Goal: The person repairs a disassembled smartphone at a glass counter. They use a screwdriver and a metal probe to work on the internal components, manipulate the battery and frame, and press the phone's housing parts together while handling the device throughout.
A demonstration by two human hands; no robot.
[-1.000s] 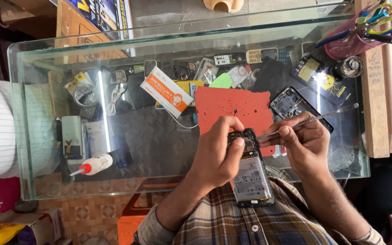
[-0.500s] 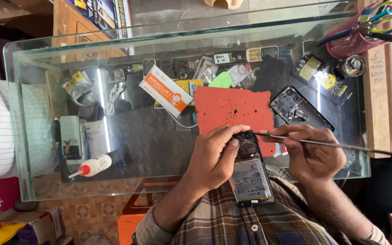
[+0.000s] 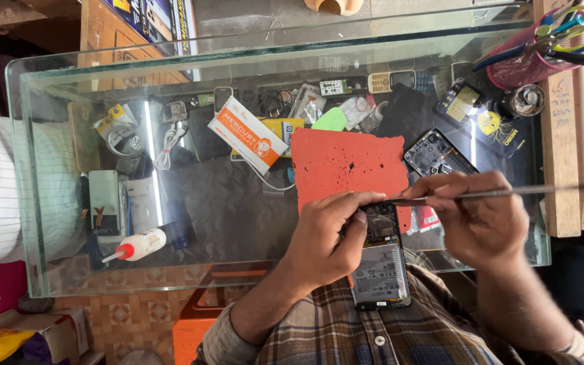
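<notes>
Glass worktop [image 3: 190, 270] fills the head view, with a red mat [image 3: 349, 165] near its middle. At the mat's 6 o'clock an opened phone [image 3: 380, 267] lies back-up, half over the worktop's near edge. Left hand [image 3: 329, 236] has its fingers closed on the phone's top left edge. Right hand [image 3: 478, 216], at the phone's 2 o'clock, pinches thin metal tweezers [image 3: 508, 192], tip touching the phone's top. A glue bottle [image 3: 140, 245] lies at 9 o'clock, well apart.

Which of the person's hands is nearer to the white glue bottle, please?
Left. The left hand grips the opened phone, right of the white glue bottle; the right hand, holding tweezers, is farther right.
</notes>
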